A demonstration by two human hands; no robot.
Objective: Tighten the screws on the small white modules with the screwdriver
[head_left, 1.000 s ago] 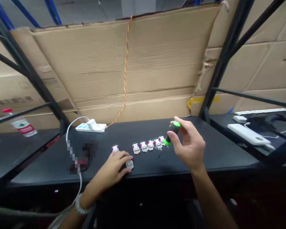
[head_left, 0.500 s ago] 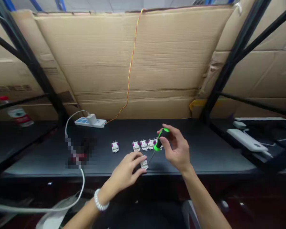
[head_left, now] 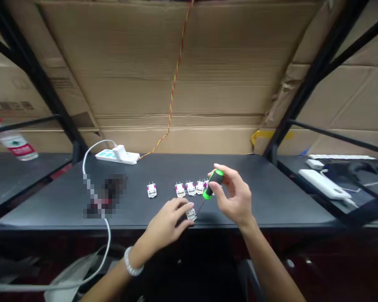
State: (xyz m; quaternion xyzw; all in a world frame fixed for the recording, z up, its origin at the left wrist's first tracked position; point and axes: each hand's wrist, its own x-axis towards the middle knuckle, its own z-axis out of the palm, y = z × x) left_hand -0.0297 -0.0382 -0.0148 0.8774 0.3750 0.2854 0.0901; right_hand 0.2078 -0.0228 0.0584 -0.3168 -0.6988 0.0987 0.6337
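Near the front edge of the dark table, my left hand (head_left: 168,220) pinches a small white part (head_left: 191,212) between thumb and fingers. My right hand (head_left: 234,197) is closed round the black and green handle of a screwdriver (head_left: 214,182). The screwdriver leans, its thin shaft slanting down to the right side of the white part; exactly where the tip touches I cannot make out. Behind my hands stand several similar white and purple pieces (head_left: 180,189) in a row, partly hidden by my right hand. One more white and purple piece (head_left: 151,190) sits apart to the left.
A white power strip (head_left: 118,156) with a plug lies at the back left, its white cable (head_left: 108,235) running to the front. Black rack posts (head_left: 272,151) flank the table. Cardboard (head_left: 176,92) closes the back. A bottle (head_left: 17,144) lies left, a white device (head_left: 324,184) right.
The camera view has tilted slightly downward. Both hands keep their hold on the white part and the screwdriver, whose handle leans slightly more to the right.
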